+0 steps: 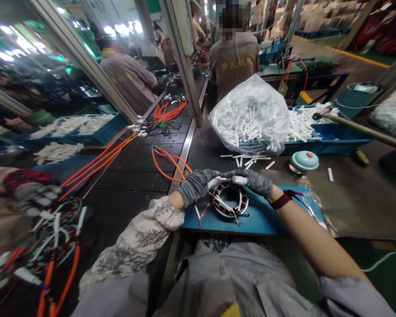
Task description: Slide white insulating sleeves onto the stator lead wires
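Both of my hands wear grey knitted gloves with white fingertips, and they meet just above a ring-shaped wound motor stator (231,212). A thin wire with white and blue parts (227,179) stretches between the fingertips. My left hand (198,186) pinches its left end, and my right hand (256,180) closes on the right end. White sleeves and short dark and orange leads lie across the stator, which rests on a blue board (267,218). An orange cable loop (170,163) reaches from the left toward my left hand.
A clear bag of white tubes (251,114) stands before a blue bin (341,136). Loose tubes and a light-blue round container (304,162) are on the bench. Left runs a dark conveyor (135,171) with orange cables; a co-worker's gloved hand (38,193) works beside it.
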A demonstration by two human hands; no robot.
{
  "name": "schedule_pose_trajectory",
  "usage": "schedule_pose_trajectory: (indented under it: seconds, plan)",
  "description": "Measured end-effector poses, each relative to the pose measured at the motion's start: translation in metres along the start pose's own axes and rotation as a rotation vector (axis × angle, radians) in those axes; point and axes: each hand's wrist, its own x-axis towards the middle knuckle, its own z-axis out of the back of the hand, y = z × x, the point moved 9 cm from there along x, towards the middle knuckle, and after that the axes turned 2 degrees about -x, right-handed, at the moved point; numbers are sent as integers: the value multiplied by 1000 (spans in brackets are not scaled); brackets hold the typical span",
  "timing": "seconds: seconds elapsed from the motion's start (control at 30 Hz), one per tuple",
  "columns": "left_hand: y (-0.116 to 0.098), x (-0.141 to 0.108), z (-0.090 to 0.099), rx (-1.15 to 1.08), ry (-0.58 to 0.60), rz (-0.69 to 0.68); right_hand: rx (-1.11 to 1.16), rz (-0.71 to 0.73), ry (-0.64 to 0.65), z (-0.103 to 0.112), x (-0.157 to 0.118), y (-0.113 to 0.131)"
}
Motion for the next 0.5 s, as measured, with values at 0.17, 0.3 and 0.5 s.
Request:
schedule_pose_trajectory:
  seconds: [0.17, 0.3, 0.5]
  plan:
    - [0, 1, -10, 104, 62, 71, -276, -103, -66, -8, 7, 0]
    - [-4, 5, -20, 42, 119, 12, -460, -74, -175, -14, 9, 3]
    - [10, -4, -16, -157, 200, 2, -595, 30, -47, -18, 6, 12]
